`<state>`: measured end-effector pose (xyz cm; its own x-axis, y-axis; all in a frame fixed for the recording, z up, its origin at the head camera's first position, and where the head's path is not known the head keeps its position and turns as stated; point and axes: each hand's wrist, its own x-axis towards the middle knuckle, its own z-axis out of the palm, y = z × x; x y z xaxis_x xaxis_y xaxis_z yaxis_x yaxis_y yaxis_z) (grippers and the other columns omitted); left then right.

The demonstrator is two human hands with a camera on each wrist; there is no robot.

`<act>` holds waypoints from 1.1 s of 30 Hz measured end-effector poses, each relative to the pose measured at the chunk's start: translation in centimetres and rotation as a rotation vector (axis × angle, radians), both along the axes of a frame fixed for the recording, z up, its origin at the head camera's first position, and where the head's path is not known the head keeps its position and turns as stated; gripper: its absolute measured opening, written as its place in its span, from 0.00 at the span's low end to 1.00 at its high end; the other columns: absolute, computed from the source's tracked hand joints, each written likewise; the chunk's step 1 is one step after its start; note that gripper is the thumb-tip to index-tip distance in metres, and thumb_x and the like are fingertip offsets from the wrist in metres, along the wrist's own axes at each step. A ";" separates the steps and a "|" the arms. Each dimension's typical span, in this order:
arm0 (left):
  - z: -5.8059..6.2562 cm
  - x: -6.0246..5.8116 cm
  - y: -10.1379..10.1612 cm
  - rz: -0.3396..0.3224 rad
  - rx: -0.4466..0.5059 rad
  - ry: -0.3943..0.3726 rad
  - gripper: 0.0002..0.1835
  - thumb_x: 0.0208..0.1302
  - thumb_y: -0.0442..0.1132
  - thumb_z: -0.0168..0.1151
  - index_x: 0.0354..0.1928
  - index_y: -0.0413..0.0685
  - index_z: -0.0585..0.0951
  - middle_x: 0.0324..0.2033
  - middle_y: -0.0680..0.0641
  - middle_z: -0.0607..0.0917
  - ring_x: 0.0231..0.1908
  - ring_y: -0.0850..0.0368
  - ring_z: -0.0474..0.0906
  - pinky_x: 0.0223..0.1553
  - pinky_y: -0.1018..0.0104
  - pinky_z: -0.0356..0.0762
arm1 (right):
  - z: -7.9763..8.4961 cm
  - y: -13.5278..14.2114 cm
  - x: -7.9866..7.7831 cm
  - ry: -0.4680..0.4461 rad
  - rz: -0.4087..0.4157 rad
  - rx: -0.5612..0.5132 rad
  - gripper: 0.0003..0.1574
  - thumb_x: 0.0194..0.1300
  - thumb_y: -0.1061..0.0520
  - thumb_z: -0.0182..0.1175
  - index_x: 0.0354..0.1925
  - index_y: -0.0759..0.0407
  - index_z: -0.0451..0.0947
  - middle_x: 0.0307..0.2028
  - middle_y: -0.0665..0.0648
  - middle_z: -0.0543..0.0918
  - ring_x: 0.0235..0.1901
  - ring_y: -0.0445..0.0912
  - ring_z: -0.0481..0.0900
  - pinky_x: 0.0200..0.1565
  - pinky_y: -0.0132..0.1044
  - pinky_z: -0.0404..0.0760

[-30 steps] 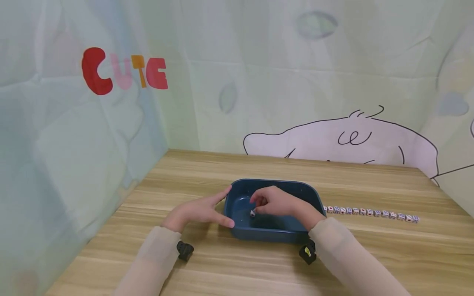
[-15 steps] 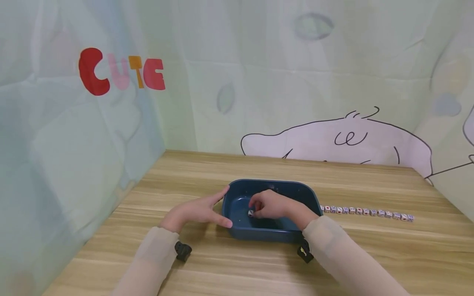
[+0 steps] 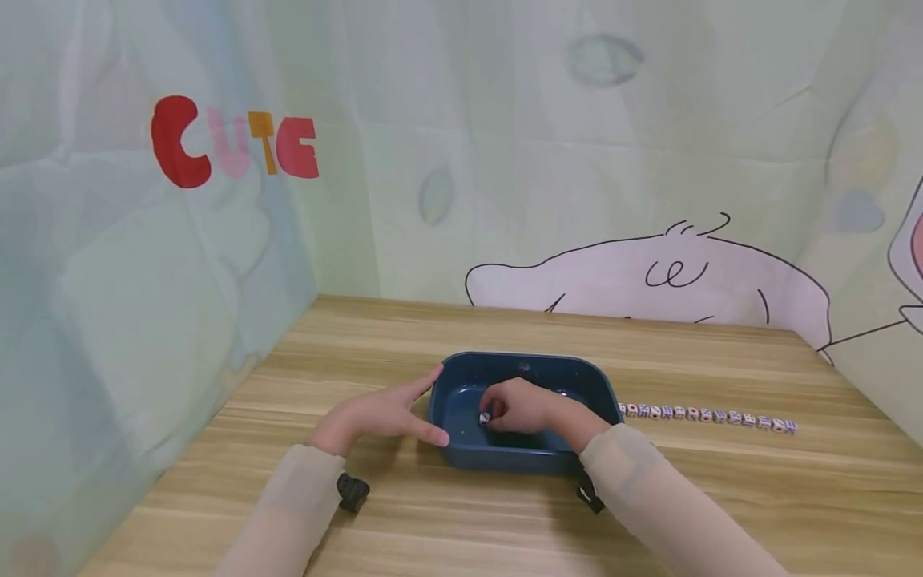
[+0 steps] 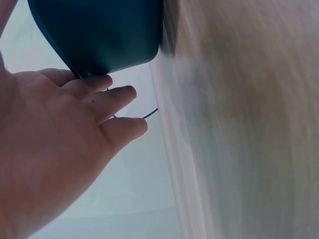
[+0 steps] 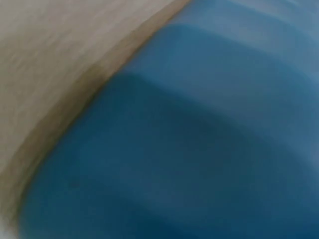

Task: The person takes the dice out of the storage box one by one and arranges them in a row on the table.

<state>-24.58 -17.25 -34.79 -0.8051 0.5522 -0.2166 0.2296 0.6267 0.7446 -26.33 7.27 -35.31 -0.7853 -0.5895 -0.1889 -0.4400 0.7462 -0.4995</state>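
A dark blue rectangular tray (image 3: 497,458) stands on the wooden table. My left hand (image 3: 382,417) is spread at its left end, thumb at the front corner and index finger at the back corner. Seen from the left wrist, the other fingers (image 4: 117,99) lie loosely by the outer wall of the tray (image 4: 99,35). Inside the tray, my right hand (image 3: 522,407) pinches a small white die (image 3: 484,418) between thumb and index finger, low over the floor. The right wrist view holds only the blurred blue tray wall (image 5: 174,139); that hand is out of sight there.
To the right of the tray a straight row of several white dice (image 3: 707,415) runs along the wooden table (image 3: 461,529). Printed cloth (image 3: 404,160) encloses the table at the back and sides. A dark wrist camera (image 3: 352,492) hangs under the left sleeve.
My right hand has lowered slightly and its thumb and index finger have closed in on the die. The left hand keeps its place at the tray. The head view has shifted a little.
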 end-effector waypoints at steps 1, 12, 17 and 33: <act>0.0 0.0 0.0 0.000 0.001 0.000 0.60 0.52 0.57 0.71 0.77 0.52 0.42 0.75 0.43 0.49 0.74 0.45 0.45 0.70 0.41 0.47 | 0.0 0.0 0.0 0.001 -0.002 0.002 0.10 0.65 0.61 0.61 0.46 0.56 0.80 0.29 0.49 0.79 0.30 0.42 0.75 0.35 0.35 0.75; 0.0 0.1 -0.2 -0.002 -0.016 0.017 0.60 0.52 0.57 0.71 0.77 0.49 0.42 0.75 0.42 0.49 0.74 0.44 0.45 0.70 0.41 0.48 | 0.1 -0.3 0.1 0.011 0.009 0.011 0.08 0.65 0.60 0.61 0.43 0.57 0.81 0.31 0.50 0.80 0.32 0.43 0.75 0.39 0.38 0.77; 0.0 0.1 -0.1 0.006 -0.024 0.014 0.60 0.52 0.58 0.71 0.77 0.51 0.42 0.75 0.42 0.49 0.74 0.44 0.45 0.70 0.40 0.48 | 0.1 -0.2 0.2 0.023 0.030 0.004 0.07 0.65 0.60 0.61 0.42 0.57 0.81 0.31 0.49 0.80 0.32 0.42 0.75 0.39 0.38 0.77; 0.1 0.2 0.0 -0.007 -0.023 0.028 0.61 0.52 0.59 0.70 0.77 0.51 0.42 0.75 0.42 0.49 0.74 0.43 0.45 0.70 0.41 0.49 | 1.9 2.2 1.0 0.080 0.053 -0.108 0.08 0.66 0.59 0.59 0.44 0.58 0.81 0.33 0.48 0.81 0.33 0.41 0.76 0.37 0.34 0.78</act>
<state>-24.41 -17.26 -34.71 -0.8068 0.5535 -0.2067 0.2547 0.6415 0.7236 -25.34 9.45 -33.42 -0.7624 -0.6443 -0.0600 -0.5191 0.6644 -0.5377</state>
